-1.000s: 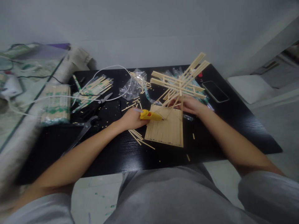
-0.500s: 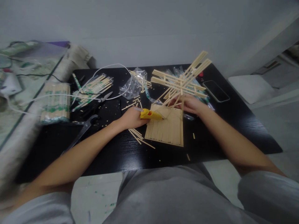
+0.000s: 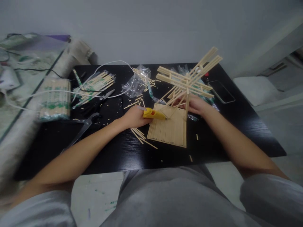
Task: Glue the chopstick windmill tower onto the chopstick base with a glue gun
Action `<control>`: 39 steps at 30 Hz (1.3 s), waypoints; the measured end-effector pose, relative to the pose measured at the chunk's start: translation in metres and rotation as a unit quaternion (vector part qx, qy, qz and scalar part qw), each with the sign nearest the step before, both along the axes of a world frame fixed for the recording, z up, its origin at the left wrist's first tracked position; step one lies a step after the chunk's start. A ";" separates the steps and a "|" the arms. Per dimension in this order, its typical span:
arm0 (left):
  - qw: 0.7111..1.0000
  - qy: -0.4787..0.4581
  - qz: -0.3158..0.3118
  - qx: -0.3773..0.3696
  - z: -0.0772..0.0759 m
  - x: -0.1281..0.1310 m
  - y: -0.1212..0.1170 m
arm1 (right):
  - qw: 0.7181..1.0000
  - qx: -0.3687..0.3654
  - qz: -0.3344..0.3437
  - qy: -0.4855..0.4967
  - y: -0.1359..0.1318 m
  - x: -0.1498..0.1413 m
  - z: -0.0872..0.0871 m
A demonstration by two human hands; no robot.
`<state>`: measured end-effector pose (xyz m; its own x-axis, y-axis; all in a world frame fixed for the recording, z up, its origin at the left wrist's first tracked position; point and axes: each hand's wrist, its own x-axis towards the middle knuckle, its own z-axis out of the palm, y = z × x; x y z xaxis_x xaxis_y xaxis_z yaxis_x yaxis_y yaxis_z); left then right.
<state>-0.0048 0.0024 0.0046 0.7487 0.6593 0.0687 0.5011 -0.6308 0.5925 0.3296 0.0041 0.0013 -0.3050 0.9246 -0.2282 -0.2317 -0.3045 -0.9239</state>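
Amid the black surface [image 3: 132, 159], a bamboo-stick windmill model [image 3: 187, 82] rises over its slatted base [image 3: 169, 129]; a grey wall [image 3: 151, 41] stands at twelve o'clock. At nine, the left hand [image 3: 135, 117] grips a yellow glue gun [image 3: 154, 114]. At three, the right hand [image 3: 193, 104] reaches behind the sticks [image 3: 172, 94], its grip too hidden to tell. The crossed blades [image 3: 205, 67] sit slightly nearer two o'clock than a second ago.

head camera | worn on head | faces forward and down | near, hands [image 3: 135, 117] mid-frame | table [image 3: 213, 143] below, wall [image 3: 151, 28] beyond
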 end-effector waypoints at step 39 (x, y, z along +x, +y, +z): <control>1.000 -0.003 -0.007 0.021 0.000 -0.002 -0.001 | 0.999 -0.027 0.031 0.001 0.000 -0.002 0.003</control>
